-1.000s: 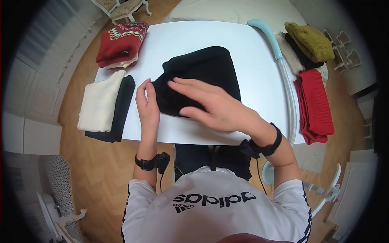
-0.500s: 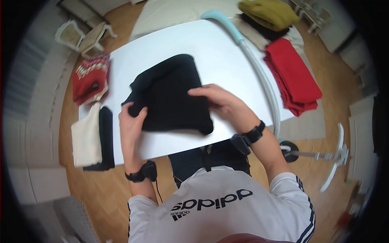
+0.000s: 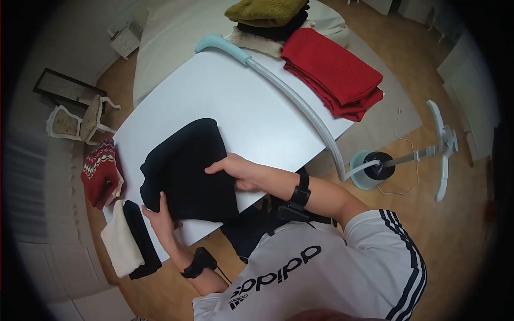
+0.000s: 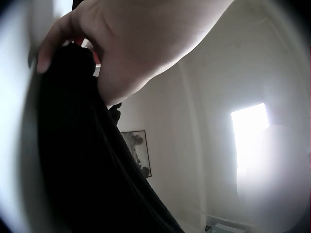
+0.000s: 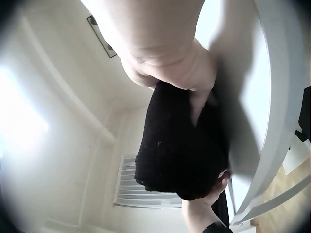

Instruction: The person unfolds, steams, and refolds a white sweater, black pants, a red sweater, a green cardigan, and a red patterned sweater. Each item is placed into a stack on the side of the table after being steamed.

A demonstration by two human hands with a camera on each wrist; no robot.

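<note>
A folded black knit garment [image 3: 195, 182] lies at the near left part of the white board [image 3: 267, 125], its lower edge reaching the board's front edge. My left hand [image 3: 162, 219] grips its lower left side, thumb on top and fingers underneath; the left wrist view shows the thumb and fingers around the dark cloth [image 4: 82, 145]. On the opposite side, my right hand [image 3: 238, 170] holds the right edge with the thumb over the top and the other fingers tucked below. In the right wrist view the folded layers hang between both hands.
Left of the garment lie a cream folded garment [image 3: 120, 243], a dark one [image 3: 140, 235] and a red patterned sweater [image 3: 101, 176]. A steamer hose [image 3: 300, 96] with a pale blue handle [image 3: 222, 48] crosses the board. Red folded knitwear [image 3: 334, 69] and an olive one [image 3: 265, 12] lie beyond.
My right hand has gone from lying over the garment's top to gripping its right edge. The left hand has moved down the left side. The head view has swung to the right.
</note>
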